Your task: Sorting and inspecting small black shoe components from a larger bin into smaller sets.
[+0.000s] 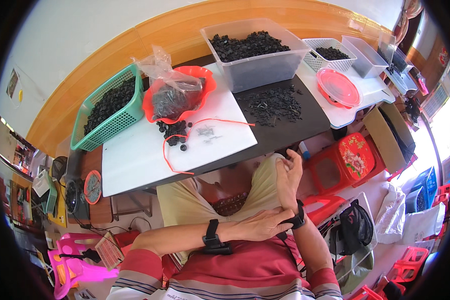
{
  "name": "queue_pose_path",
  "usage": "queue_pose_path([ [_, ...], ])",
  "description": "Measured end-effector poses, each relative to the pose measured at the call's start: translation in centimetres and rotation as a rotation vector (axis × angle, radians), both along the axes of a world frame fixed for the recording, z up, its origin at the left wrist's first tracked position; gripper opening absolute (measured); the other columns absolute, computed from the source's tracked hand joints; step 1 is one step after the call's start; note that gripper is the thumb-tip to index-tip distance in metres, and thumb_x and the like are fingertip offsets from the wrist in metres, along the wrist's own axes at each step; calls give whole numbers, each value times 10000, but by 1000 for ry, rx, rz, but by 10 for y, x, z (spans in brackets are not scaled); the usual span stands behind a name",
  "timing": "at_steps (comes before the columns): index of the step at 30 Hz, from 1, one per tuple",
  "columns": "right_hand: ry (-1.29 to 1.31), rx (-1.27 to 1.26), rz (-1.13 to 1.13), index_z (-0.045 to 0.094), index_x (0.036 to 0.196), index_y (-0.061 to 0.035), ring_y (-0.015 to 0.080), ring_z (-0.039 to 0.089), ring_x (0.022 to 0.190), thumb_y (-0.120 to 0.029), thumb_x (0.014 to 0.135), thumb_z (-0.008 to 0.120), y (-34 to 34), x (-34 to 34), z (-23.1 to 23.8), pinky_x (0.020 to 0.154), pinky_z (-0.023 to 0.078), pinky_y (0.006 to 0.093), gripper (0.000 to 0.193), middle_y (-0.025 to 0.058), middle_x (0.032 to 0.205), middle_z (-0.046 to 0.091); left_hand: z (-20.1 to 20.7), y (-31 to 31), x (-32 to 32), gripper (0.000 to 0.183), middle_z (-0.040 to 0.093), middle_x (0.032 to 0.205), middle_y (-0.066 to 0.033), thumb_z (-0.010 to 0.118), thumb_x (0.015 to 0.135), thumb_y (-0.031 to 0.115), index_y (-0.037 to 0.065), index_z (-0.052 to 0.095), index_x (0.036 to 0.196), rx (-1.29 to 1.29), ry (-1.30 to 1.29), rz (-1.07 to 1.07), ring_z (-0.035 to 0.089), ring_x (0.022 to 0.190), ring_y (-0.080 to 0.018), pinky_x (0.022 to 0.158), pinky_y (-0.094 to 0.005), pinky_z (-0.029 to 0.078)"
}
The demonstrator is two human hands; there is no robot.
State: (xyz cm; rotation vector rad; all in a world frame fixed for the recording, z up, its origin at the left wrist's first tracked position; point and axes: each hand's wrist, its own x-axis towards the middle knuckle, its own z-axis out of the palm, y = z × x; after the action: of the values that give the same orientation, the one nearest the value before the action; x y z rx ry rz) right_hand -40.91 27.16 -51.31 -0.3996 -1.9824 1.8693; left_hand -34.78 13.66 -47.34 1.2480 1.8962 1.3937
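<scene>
My left hand (261, 224) reaches across my body to my right wrist. Its fingers are at the black wrist strap (299, 215) there and seem to grip its edge; the fingertips are partly hidden. Above my right thigh, my right hand (288, 181) is raised with loosely bent fingers apart, holding nothing. A second black strap with a small device (215, 240) is around my left wrist. On the table ahead lie a white board (210, 155), a thin red ribbon (166, 152), several small black round parts (172, 131) and a heap of loose black pieces (275, 105).
Along the wall side stand a green basket (92, 137), a red bowl with a plastic bag (205, 82), a large clear bin (257, 75) and a white basket (330, 61). A red lidded container (339, 87) is at the right. Near my right side is a red stool (356, 155).
</scene>
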Motion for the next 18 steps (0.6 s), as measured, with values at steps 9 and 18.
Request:
queue_pose_path([
  [9,210,285,-213,632,1006,-19,125,631,668,-20,905,683,12,-5,45,584,492,267,112,17,896,644,7,9,2,239,598,1071,-142,654,999,176,74,539,1182,166,48,31,622,957,-351,839,-395,512],
  [18,291,-519,-82,628,1077,-36,86,590,626,-25,952,645,27,-18,98,618,537,257,126,24,908,631,35,13,-1,464,658,1111,-145,766,906,242,27,530,1243,69,-168,149,654,983,-256,860,-360,520],
])
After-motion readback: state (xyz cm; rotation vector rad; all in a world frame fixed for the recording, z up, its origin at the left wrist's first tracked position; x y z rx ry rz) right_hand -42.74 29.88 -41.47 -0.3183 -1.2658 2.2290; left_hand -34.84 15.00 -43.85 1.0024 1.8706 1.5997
